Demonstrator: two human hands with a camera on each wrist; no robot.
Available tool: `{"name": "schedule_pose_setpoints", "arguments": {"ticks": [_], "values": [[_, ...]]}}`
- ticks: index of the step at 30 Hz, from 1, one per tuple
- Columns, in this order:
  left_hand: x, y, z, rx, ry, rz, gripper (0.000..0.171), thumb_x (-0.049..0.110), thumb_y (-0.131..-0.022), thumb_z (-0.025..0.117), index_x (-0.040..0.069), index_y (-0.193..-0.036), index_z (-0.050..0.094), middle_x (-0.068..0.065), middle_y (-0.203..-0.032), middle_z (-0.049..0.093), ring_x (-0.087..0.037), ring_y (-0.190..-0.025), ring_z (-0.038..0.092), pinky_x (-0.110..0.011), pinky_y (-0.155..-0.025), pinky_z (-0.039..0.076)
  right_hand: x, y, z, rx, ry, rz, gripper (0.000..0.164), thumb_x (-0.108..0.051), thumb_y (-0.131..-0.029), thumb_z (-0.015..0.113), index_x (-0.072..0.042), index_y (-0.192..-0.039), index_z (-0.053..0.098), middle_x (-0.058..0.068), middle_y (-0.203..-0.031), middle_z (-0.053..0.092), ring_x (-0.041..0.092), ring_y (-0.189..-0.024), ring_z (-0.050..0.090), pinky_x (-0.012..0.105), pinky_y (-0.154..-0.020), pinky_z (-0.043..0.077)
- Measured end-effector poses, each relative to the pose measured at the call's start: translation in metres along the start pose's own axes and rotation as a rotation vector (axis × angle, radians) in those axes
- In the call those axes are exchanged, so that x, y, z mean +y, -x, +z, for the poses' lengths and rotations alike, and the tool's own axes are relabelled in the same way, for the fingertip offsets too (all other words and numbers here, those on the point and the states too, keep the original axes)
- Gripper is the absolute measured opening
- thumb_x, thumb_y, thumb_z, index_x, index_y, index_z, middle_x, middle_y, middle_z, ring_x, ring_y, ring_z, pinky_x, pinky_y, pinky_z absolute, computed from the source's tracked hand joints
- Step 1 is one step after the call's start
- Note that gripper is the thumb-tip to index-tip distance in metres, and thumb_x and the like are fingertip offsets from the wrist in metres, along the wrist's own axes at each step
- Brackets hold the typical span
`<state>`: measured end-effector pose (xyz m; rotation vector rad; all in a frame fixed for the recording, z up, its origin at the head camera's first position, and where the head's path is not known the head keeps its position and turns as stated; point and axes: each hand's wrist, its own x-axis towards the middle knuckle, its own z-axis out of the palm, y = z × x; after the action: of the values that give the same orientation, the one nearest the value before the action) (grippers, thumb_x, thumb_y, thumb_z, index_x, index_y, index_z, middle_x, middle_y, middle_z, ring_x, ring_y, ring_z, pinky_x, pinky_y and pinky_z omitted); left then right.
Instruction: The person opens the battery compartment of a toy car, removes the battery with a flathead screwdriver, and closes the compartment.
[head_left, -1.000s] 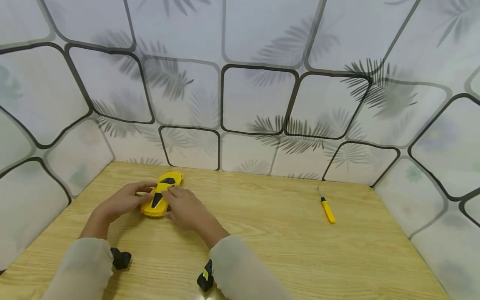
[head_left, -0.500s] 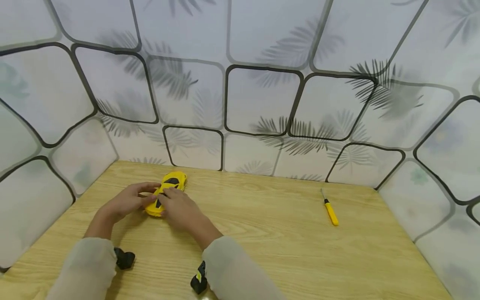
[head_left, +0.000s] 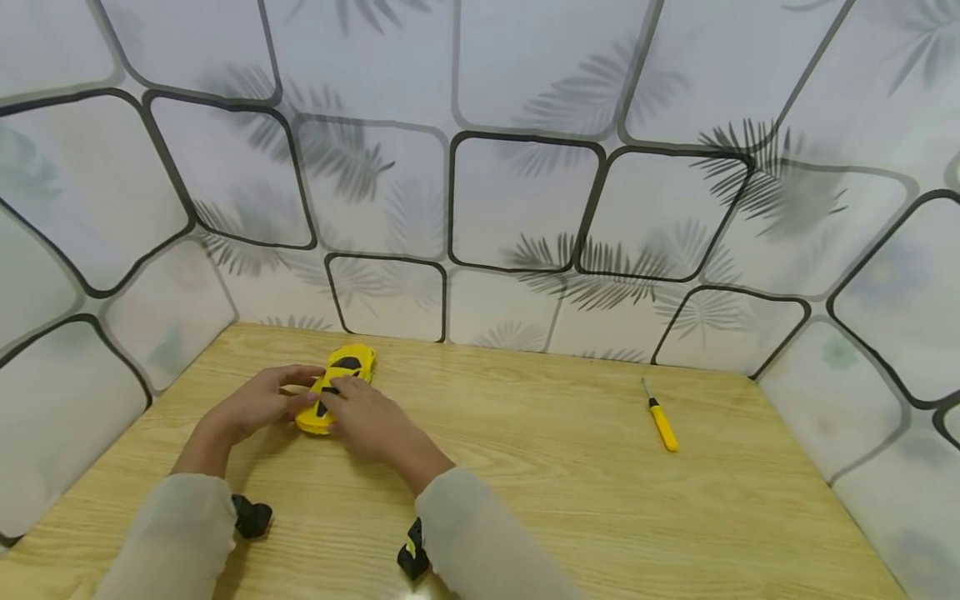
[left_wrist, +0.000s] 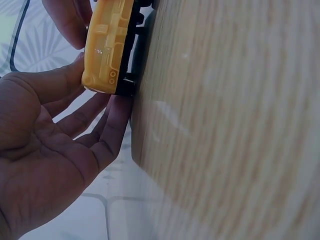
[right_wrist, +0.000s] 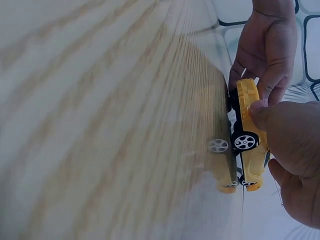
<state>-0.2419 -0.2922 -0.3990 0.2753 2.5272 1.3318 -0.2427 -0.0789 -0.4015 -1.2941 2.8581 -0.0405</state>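
A yellow toy car [head_left: 356, 353] with black windows stands at the back left of the wooden table, angled away from me. My left hand [head_left: 258, 404] holds its left side; in the left wrist view the thumb lies against the yellow body [left_wrist: 104, 50] and the other fingers reach along the car near its black underside. From the right, my right hand [head_left: 377, 423] grips the car, its fingers over the roof. The right wrist view shows that thumb at the rear corner, above a silver-spoked wheel [right_wrist: 245, 142]. Both hands cover part of the car.
A screwdriver [head_left: 663, 427] with a yellow handle lies at the right of the wooden table [head_left: 540, 483]. Patterned wall covering [head_left: 517, 200] closes in the back and both sides. Black wrist devices [head_left: 252, 517] sit under the cuffs.
The head view has shifted slightly. Both hands stay at the car; the left thumb now lies further over its side, and the car sits almost where it was.
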Motion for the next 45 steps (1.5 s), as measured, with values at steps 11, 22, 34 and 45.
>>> {"name": "schedule_pose_setpoints", "arguments": {"ticks": [11, 22, 34, 45], "values": [[0.003, -0.004, 0.005, -0.02, 0.018, 0.008, 0.058, 0.017, -0.106, 0.058, -0.006, -0.155, 0.036, -0.035, -0.15, 0.039, -0.051, -0.129, 0.051, -0.045, -0.093, 0.057, 0.01, 0.005, 0.001, -0.014, 0.046, -0.032, 0.054, -0.042, -0.107, 0.051, -0.024, -0.157, 0.041, -0.002, -0.164, 0.031, 0.013, -0.152, 0.026, 0.027, -0.122, 0.025], [0.012, -0.009, 0.014, -0.021, 0.029, -0.002, 0.057, 0.012, -0.104, 0.06, -0.007, -0.153, 0.037, -0.036, -0.149, 0.04, -0.049, -0.125, 0.054, -0.044, -0.09, 0.057, 0.018, 0.013, -0.002, -0.029, 0.081, -0.044, 0.055, -0.041, -0.106, 0.053, -0.022, -0.157, 0.042, 0.0, -0.163, 0.032, 0.013, -0.151, 0.028, 0.026, -0.122, 0.024], [0.026, -0.018, 0.03, -0.027, 0.021, 0.026, 0.055, 0.014, -0.104, 0.06, -0.006, -0.152, 0.04, -0.035, -0.147, 0.043, -0.047, -0.124, 0.056, -0.043, -0.09, 0.058, 0.031, 0.029, -0.007, -0.039, 0.118, -0.031, 0.059, -0.041, -0.105, 0.057, -0.022, -0.158, 0.041, 0.003, -0.161, 0.036, 0.015, -0.148, 0.035, 0.028, -0.12, 0.031], [0.04, -0.029, 0.048, -0.017, -0.032, 0.042, 0.053, 0.015, -0.104, 0.062, -0.004, -0.15, 0.044, -0.033, -0.146, 0.046, -0.05, -0.126, 0.054, -0.047, -0.095, 0.056, 0.051, 0.046, -0.005, -0.027, 0.128, -0.048, 0.058, -0.039, -0.104, 0.061, -0.017, -0.155, 0.044, 0.006, -0.159, 0.037, 0.019, -0.147, 0.037, 0.031, -0.12, 0.033]]}}
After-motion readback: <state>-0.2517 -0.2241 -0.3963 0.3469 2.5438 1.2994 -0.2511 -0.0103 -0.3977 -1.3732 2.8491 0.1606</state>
